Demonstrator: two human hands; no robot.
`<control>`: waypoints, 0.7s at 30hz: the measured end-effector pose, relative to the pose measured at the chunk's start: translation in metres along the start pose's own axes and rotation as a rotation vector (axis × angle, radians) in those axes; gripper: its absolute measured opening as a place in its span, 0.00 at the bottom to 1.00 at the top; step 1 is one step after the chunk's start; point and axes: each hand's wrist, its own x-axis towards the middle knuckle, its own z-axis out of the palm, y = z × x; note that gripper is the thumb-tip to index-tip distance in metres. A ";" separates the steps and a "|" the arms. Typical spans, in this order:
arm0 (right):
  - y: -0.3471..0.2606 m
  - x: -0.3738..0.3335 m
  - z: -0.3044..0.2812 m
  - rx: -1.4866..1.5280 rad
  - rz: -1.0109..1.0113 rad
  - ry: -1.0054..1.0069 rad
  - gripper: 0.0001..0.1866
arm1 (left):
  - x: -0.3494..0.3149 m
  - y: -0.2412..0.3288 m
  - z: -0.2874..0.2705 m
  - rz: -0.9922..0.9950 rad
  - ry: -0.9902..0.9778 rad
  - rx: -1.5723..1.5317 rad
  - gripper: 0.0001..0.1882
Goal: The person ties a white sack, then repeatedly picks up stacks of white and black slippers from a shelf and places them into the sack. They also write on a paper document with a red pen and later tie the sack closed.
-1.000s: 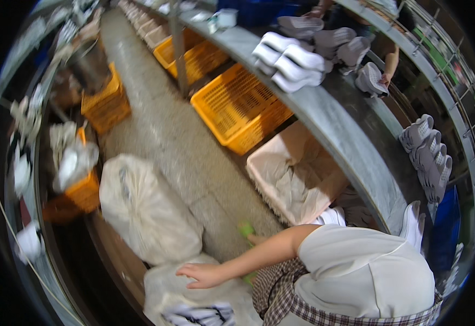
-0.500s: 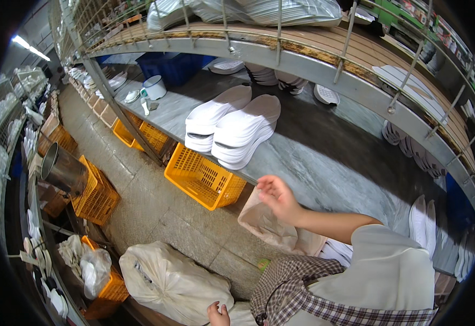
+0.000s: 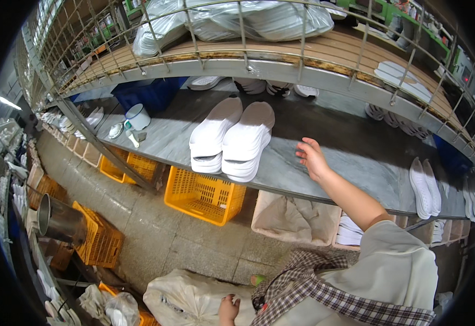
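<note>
Two side-by-side stacks of white shoe soles, a left stack (image 3: 213,133) and a right stack (image 3: 248,142), stand on the grey marbled bench (image 3: 292,176) at its front edge. My right hand (image 3: 312,158) hovers over the bench to the right of these stacks, apart from them. Its fingers are loosely bent and spread, with nothing in them. Low in the picture, my left hand (image 3: 228,309) is in front of a large cream sack (image 3: 191,296). Its fingers are loosely apart and empty; whether it touches the sack I cannot tell.
Under the bench are a yellow crate (image 3: 205,195) and a cloth-lined bin (image 3: 297,220). A white mug (image 3: 138,117) and a brush (image 3: 133,138) lie left of the stacks. Upright soles (image 3: 425,187) stand at the right. A wire-fenced shelf (image 3: 248,68) overhangs the bench.
My right hand has moved from the bench's front edge, by the lined bin, to over the bench top, right of the stacks. My left hand stays low by the sack. The view has shifted.
</note>
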 end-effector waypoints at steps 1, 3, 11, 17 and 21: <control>0.001 0.014 0.000 0.021 0.018 0.024 0.25 | 0.004 -0.003 -0.010 -0.003 -0.019 0.008 0.19; 0.006 0.048 -0.003 0.051 0.051 0.108 0.27 | 0.010 -0.006 -0.029 0.008 -0.041 0.054 0.20; -0.004 0.203 -0.084 0.454 0.049 0.189 0.40 | 0.024 0.004 -0.038 0.008 -0.121 0.087 0.21; -0.010 0.217 -0.183 0.115 -0.177 -0.100 0.47 | 0.041 0.028 -0.004 -0.034 -0.231 0.038 0.21; -0.025 0.158 -0.205 0.342 0.008 -0.142 0.38 | 0.074 0.076 -0.007 0.066 -0.191 0.091 0.19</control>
